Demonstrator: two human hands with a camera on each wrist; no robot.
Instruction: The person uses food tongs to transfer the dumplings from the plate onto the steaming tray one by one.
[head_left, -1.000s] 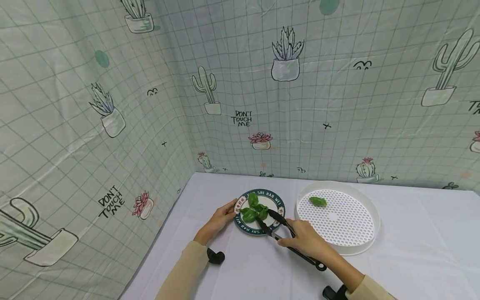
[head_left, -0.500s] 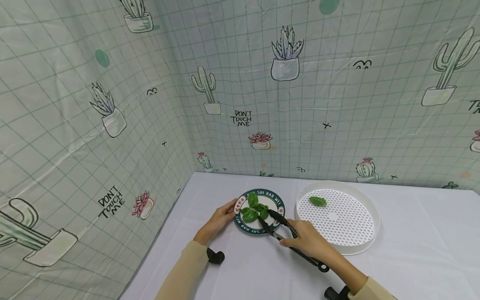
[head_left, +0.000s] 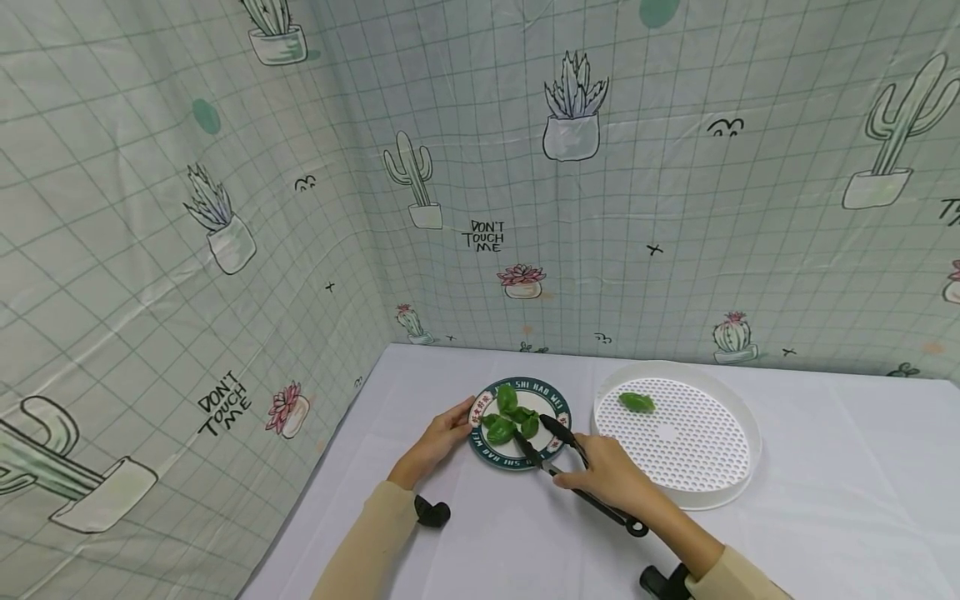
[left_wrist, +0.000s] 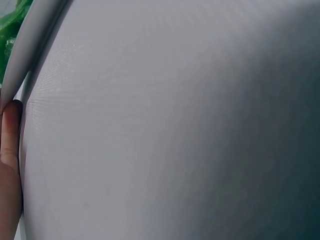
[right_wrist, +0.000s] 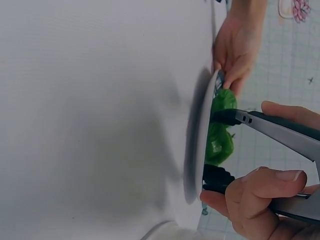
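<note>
My left hand (head_left: 441,440) pinches the left rim of a small round plate (head_left: 534,386) with a dark green lettered border. Several green basil leaves (head_left: 498,429) lie clustered on it. In my right hand (head_left: 617,477) I grip black-tipped tongs (head_left: 603,506), reaching in from the plate's lower right. Their arms are spread, one tip by the leaves' lower edge and the other just right of them. The right wrist view shows both tongs tips (right_wrist: 217,179) down at the plate, with leaves (right_wrist: 217,145) between them. Only a finger (left_wrist: 10,132) at the plate's edge shows in the left wrist view.
Right of the plate stands a round white tray (head_left: 752,450) with a perforated base. One basil leaf (head_left: 637,403) lies toward its back left. A white cloth (head_left: 847,483) covers the table, and a cactus-print curtain (head_left: 465,100) hangs behind and at the left.
The upper tip of the tongs has shifted slightly right, away from the leaves, and my right hand has moved a little. My left hand and the plate stay in place.
</note>
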